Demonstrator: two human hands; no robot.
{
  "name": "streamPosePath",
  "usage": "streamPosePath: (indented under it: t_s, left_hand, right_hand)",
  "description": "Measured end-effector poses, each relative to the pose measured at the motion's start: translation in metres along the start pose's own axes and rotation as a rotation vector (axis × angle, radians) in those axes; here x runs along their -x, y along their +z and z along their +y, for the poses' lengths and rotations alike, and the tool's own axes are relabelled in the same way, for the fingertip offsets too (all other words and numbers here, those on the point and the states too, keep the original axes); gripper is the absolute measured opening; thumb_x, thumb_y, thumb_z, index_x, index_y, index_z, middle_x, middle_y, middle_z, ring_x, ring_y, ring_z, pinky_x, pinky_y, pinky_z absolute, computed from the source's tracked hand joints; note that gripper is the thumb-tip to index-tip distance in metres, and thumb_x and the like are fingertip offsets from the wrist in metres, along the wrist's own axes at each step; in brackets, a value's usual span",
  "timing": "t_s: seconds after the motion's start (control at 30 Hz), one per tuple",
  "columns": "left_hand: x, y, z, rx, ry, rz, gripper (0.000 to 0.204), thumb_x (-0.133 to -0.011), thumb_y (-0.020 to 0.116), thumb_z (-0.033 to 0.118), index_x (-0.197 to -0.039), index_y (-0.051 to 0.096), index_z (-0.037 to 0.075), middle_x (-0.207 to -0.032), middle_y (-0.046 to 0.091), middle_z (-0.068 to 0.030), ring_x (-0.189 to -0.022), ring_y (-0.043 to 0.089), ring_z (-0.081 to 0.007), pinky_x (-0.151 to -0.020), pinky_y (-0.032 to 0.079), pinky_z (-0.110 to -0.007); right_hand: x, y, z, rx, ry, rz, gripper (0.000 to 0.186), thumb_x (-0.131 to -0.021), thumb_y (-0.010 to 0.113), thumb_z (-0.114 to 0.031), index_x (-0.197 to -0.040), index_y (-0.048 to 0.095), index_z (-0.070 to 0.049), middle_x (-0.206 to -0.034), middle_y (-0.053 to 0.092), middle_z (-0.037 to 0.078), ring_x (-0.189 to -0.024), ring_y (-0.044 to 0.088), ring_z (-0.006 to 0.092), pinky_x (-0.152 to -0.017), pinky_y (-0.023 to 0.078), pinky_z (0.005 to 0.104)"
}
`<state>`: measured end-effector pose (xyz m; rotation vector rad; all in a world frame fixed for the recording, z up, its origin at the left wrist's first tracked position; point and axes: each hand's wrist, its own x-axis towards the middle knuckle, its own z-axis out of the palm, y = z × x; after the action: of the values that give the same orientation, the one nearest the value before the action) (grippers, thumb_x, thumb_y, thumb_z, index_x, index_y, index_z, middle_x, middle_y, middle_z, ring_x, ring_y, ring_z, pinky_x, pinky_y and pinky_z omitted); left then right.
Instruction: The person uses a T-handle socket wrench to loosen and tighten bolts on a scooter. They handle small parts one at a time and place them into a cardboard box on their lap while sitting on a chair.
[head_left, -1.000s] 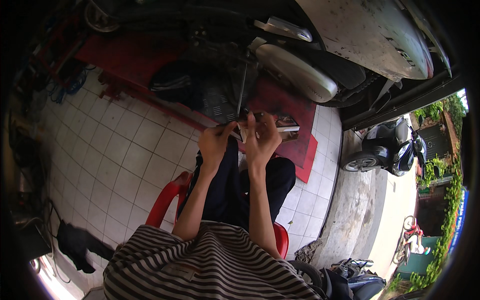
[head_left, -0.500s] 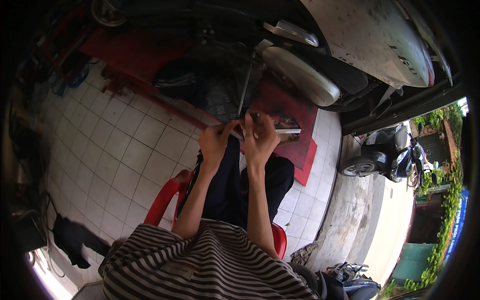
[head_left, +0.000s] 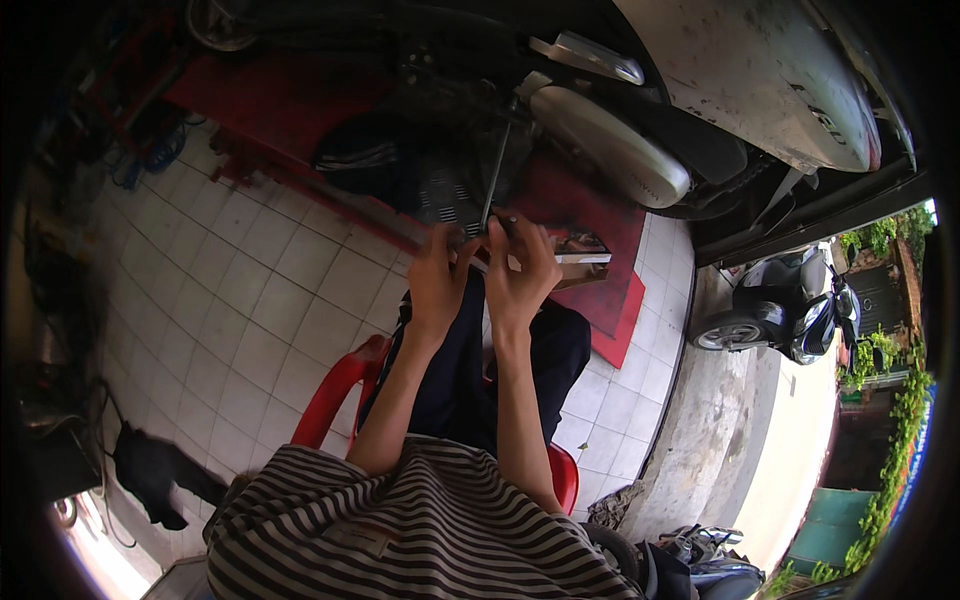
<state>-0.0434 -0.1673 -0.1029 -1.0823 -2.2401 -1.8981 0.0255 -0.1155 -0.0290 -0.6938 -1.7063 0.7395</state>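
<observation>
My left hand (head_left: pixel 437 283) and my right hand (head_left: pixel 522 272) are close together over my knees, fingers bent and thumbs raised toward each other. Between and just beyond the fingertips, a small dark piece (head_left: pixel 511 219) shows at the right hand; its kind is too small to make out. What the left fingers hold is hidden. A thin metal rod (head_left: pixel 497 178) slants down from the motorbike to just beyond my fingertips; I cannot tell whether they touch it. Right of my right hand lies an open box (head_left: pixel 600 258) with a pale edge, partly hidden by the hand.
A motorbike with a silver exhaust guard (head_left: pixel 610 145) stands over a red platform (head_left: pixel 600 300). Beside my left arm curves a red chair armrest (head_left: pixel 342 385). A dark cloth bundle (head_left: pixel 360 160) lies on the platform. Outside, another motorbike (head_left: pixel 790 305) is parked on the right.
Both hands shift slightly, and the left fingers lift and straighten a little near the right ones. The whole view has drifted a bit to the right and down.
</observation>
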Motion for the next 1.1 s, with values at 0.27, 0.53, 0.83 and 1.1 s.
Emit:
streamPosePath:
  t_s: [0.27,0.53,0.83,1.1]
  left_hand:
    - [0.001,0.002,0.001,-0.071,0.136,-0.067,0.009,-0.097,0.058,0.008,-0.098,0.064,0.001,-0.076,0.066,-0.0148,-0.067,0.067,-0.0345,-0.057,0.051,-0.041]
    - [-0.002,0.013,0.029,0.305,-0.093,-0.167,0.025,-0.106,0.051,0.019,-0.1,0.068,0.002,-0.076,0.073,-0.0098,-0.063,0.069,-0.016,-0.056,0.049,-0.029]
    - [-0.008,0.008,0.031,0.465,-0.122,0.164,0.046,-0.089,0.078,0.016,-0.125,0.053,0.002,-0.101,0.064,-0.0062,-0.081,0.061,-0.0139,-0.076,0.049,-0.03]
    - [-0.016,-0.006,0.039,-0.173,0.276,0.188,0.022,-0.075,0.085,0.009,-0.092,0.071,0.007,-0.09,0.065,-0.0063,-0.079,0.06,-0.0266,-0.078,0.047,-0.04]
  right_hand:
    - [-0.006,0.008,-0.008,0.031,0.016,-0.174,0.012,-0.085,0.077,-0.002,-0.096,0.073,-0.001,-0.09,0.068,0.011,-0.079,0.072,0.0206,-0.069,0.053,0.0287]
    - [0.049,-0.021,0.065,-0.189,0.495,0.106,0.039,-0.102,0.062,-0.022,-0.132,0.054,0.001,-0.111,0.064,0.008,-0.089,0.058,0.0106,-0.078,0.049,0.027]
    - [0.01,-0.019,0.035,-0.711,0.678,0.077,0.025,-0.101,0.063,-0.018,-0.114,0.06,0.003,-0.092,0.067,0.007,-0.074,0.063,0.0097,-0.067,0.051,0.0226]
    - [-0.018,-0.026,0.006,-0.48,0.476,0.088,0.017,-0.095,0.072,-0.014,-0.088,0.059,-0.004,-0.081,0.07,0.006,-0.067,0.062,0.0077,-0.061,0.047,0.0217]
